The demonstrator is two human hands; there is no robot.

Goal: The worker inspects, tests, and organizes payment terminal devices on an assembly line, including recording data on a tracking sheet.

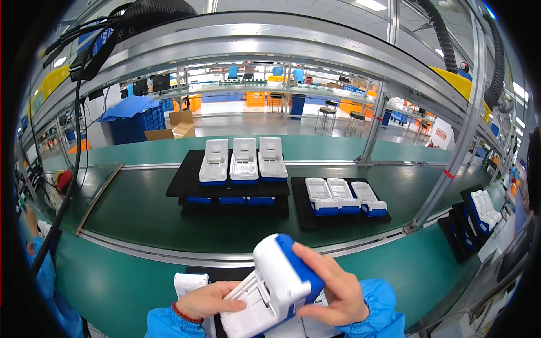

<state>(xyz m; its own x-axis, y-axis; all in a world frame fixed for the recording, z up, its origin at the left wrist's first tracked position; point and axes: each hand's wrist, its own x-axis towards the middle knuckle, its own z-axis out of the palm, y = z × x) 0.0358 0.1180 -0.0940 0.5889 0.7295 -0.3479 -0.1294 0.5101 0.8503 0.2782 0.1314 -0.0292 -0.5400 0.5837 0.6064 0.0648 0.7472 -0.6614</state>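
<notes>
A white-and-blue plastic device housing (271,270) is held tilted above the near green bench, its open white tray-like part toward the lower left. My left hand (207,301) grips the lower white end, thumb on the inner face. The fingers of my right hand (337,286) wrap round the blue back at the upper right. Beneath my hands, partly covered, more white housings (190,281) lie on a black foam tray (234,274).
Beyond a metal rail, the green conveyor carries stacked black trays (189,174) with three housings (244,159) and another tray (307,217) with three more. Further trays with housings (483,209) stand at right. An upright metal post (451,163) rises there; a person's blue sleeve (48,276) shows at left.
</notes>
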